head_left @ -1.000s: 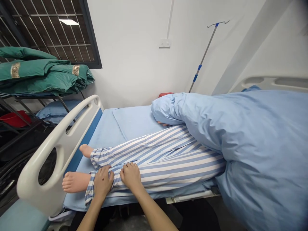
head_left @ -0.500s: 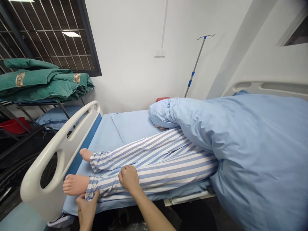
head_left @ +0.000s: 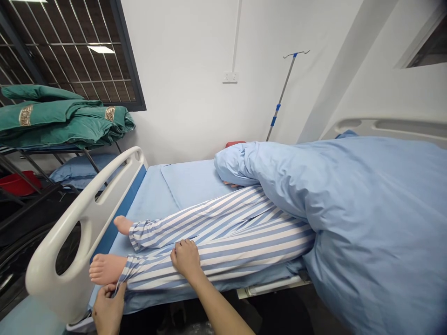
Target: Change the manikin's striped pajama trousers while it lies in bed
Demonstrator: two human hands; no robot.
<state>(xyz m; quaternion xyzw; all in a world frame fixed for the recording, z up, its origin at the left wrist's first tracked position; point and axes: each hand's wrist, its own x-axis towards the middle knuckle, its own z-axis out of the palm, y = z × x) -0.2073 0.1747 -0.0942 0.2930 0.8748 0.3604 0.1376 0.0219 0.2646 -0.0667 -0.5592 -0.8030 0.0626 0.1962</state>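
Striped blue-and-white pyjama trousers point(head_left: 251, 242) cover two legs lying on the bed. The near foot point(head_left: 108, 269) and the far foot point(head_left: 123, 224) are bare, smooth and manikin-like, and stick out of the cuffs. Just below the near foot, my left hand point(head_left: 109, 307) pinches the edge of the near trouser cuff between thumb and fingers. My right hand point(head_left: 186, 259) lies over the near shin, fingers curled and closed on the trouser leg; its fingertips are partly hidden. A light blue quilt point(head_left: 363, 209) covers the upper legs and everything beyond them.
The cream bed end board point(head_left: 87, 223) rises left of the feet. A blue sheet point(head_left: 195, 179) covers the mattress. Behind the bed stand an IV pole point(head_left: 284, 90) and a white wall socket point(head_left: 229, 77). Green folded bedding point(head_left: 66, 121) and a red basin point(head_left: 19, 183) are at the left.
My left hand has moved left, toward the bed end, drawing the trouser cuff with it toward the near foot. My right hand stays on the shin.
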